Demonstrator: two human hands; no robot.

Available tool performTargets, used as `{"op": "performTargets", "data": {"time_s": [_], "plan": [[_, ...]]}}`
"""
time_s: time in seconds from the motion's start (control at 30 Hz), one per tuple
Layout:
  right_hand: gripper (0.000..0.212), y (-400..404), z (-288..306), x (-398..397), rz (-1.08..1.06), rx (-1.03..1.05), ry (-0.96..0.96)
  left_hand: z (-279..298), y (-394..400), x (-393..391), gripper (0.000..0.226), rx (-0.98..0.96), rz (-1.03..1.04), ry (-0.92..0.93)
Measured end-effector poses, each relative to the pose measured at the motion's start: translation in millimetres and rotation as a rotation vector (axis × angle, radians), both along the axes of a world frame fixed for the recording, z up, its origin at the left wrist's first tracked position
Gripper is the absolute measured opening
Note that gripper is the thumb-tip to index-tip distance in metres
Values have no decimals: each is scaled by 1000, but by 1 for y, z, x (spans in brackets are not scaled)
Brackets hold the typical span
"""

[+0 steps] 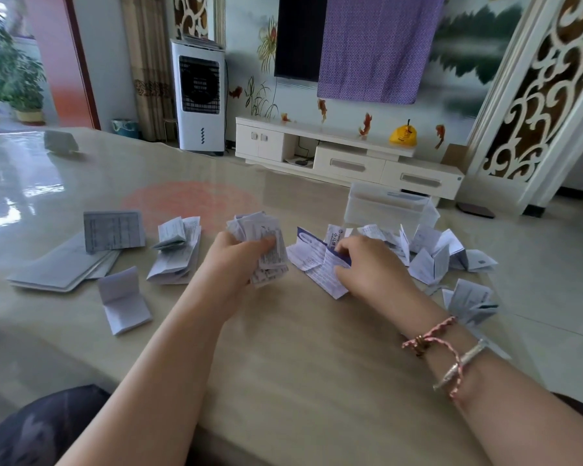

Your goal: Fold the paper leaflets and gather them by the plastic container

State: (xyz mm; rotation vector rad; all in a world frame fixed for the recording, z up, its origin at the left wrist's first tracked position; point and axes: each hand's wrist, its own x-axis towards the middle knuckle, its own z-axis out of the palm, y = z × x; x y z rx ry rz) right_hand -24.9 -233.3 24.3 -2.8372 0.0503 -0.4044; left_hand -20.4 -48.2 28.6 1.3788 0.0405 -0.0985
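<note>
Both forearms are bare, no sleeves showing. The right wrist wears a pink braided cord bracelet (429, 334) with a small gold bead, and a silver bangle (460, 364) beside it.

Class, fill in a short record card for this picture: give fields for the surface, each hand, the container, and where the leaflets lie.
surface: glossy beige table
left hand: grips a wad of folded leaflets
right hand: fingers on a blue-edged leaflet lying on the table
plastic container: clear, at the far right of the table, behind the right-hand pile
loose leaflets: half-open, scattered in front of the container
flat sheets: stacked at the left
</note>
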Motion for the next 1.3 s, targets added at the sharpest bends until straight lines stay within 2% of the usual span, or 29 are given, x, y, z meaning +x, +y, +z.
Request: {"op": "performTargets", "data": {"time_s": [0.1, 0.17, 0.23, 0.33, 0.57, 0.7, 0.8, 0.9, 1.0, 1.1, 1.2, 1.3], "plan": [[7, -2, 3, -3, 30, 156, -82, 1, 0, -1, 22, -76, -39, 31], [7, -2, 7, -7, 59, 257, -158, 2, 0, -3, 26, -208, -101, 84], [11, 0, 8, -11, 107, 366, -209, 4, -3, -5, 30, -319, -197, 141], [17, 6, 10, -15, 179, 523, -214, 6, -6, -9, 32, -388, -328, 177], [21, 2, 9, -14, 379, 700, -2, 8, -2, -8, 46, -476, -390, 137], [35, -6, 12, -13, 400, 940, 177, 10, -1, -8, 45, -520, -424, 135], [25, -14, 14, -12, 406, 1117, 226, 10, 2, -7, 47, -533, -456, 154], [12, -18, 14, -15, 463, 1088, 201, 9, 1, -6, 41, -527, -481, 163], [22, -19, 16, -19, 514, 1040, 210, 8, 1, -6, 39, -509, -487, 159], [30, -20, 19, -18, 502, 1054, 124, 8, 5, -4, 37, -512, -444, 153], [30, -17, 16, -15, 387, 924, 34, 6, 2, -1, 31, -357, -266, 102], [16, -13, 16, -15, 305, 830, -36, 2, -3, 1, 28, -155, -43, 7]]}}
